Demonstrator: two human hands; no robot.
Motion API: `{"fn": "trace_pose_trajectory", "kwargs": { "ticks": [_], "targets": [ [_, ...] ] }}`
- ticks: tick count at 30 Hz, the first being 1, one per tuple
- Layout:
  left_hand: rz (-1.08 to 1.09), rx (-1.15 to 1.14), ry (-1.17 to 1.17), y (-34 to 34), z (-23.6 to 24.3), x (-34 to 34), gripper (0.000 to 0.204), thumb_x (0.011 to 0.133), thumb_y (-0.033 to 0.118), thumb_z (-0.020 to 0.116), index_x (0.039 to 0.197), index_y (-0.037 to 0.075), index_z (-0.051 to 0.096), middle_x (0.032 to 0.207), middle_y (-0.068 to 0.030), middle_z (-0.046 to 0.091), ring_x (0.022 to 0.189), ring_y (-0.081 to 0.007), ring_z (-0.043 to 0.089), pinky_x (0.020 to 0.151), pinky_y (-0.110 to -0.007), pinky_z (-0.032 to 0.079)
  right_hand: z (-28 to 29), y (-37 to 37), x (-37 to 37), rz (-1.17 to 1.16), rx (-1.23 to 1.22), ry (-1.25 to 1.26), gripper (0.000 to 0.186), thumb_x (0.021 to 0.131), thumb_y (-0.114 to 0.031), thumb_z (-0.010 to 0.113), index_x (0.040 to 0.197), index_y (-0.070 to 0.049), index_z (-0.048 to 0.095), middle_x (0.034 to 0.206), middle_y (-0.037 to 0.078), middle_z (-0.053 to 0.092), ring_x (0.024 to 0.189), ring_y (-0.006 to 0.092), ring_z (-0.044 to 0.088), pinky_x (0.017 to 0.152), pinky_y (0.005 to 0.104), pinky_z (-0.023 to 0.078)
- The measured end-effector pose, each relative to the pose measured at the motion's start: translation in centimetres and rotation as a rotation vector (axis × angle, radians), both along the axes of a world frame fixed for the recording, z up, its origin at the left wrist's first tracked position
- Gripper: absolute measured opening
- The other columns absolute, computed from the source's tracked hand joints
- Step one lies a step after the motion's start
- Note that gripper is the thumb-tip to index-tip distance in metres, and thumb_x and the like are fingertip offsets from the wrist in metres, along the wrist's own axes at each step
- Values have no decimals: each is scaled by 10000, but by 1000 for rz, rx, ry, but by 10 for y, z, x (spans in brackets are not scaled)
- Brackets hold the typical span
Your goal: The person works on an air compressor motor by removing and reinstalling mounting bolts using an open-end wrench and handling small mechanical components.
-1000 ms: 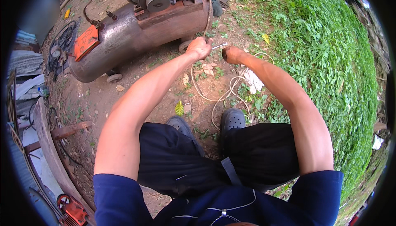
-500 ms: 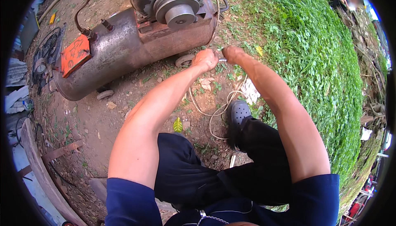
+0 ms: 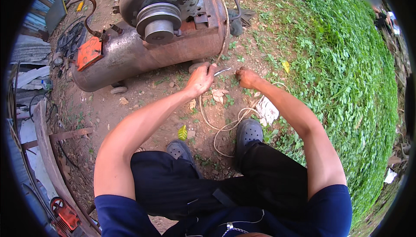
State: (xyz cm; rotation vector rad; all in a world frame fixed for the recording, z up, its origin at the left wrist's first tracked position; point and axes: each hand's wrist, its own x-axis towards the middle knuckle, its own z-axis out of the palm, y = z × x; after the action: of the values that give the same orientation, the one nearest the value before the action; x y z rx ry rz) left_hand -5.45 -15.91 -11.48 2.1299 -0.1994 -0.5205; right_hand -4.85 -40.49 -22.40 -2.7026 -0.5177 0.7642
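Observation:
My left hand is closed around a slim silver metal tool, whose bright end points toward my right hand; its kind is unclear. A short gap to the right, my right hand has its fingers curled together, and what they hold, if anything, is hidden. A pale cord hangs down the end of the rusty air compressor tank to near my left fingers. More of this cord lies looped on the ground below my hands, beside a crumpled white cloth or paper.
A grooved pulley tops the tank, with an orange plate on its left end. Grass covers the right side. At left lie corrugated sheets, a wooden plank and an orange machine. My grey clogs stand on soil.
My hands have moved apart, leaving the silver tool in my left hand with its end exposed. The view has shifted, bringing both clogs and the orange machine into sight.

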Motion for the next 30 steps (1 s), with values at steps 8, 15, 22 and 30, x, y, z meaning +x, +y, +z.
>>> {"fn": "trace_pose_trajectory", "kwargs": {
  "ticks": [8,15,22,30],
  "targets": [
    [181,-124,-107,-8,45,-18,357,987,331,422,963,-14,509,737,-134,633,696,-214,624,649,-375,469,127,46,-22,-360,1089,583,662,951,-500,450,1436,-70,316,1094,82,592,901,173,600,715,316,514],
    [287,-363,-112,-27,66,-15,272,972,240,516,1001,-28,543,862,-131,662,822,-147,642,679,-301,510,150,78,-18,-729,1486,362,429,1014,-354,374,1216,-2,512,970,53,604,849,132,604,669,297,523],
    [551,-268,-335,-7,69,-6,299,977,288,517,1062,8,578,855,-21,573,738,-87,534,660,-240,474,138,75,-1,-841,1512,256,349,1002,-345,409,1039,-26,544,866,90,633,806,192,639,745,324,515],
    [688,-636,-65,-2,96,4,280,958,211,553,1150,7,563,860,6,562,679,-59,497,588,-229,436,49,59,-15,-993,1202,444,337,987,-336,447,931,-24,564,697,24,545,560,115,520,504,263,407]
  ]
}}
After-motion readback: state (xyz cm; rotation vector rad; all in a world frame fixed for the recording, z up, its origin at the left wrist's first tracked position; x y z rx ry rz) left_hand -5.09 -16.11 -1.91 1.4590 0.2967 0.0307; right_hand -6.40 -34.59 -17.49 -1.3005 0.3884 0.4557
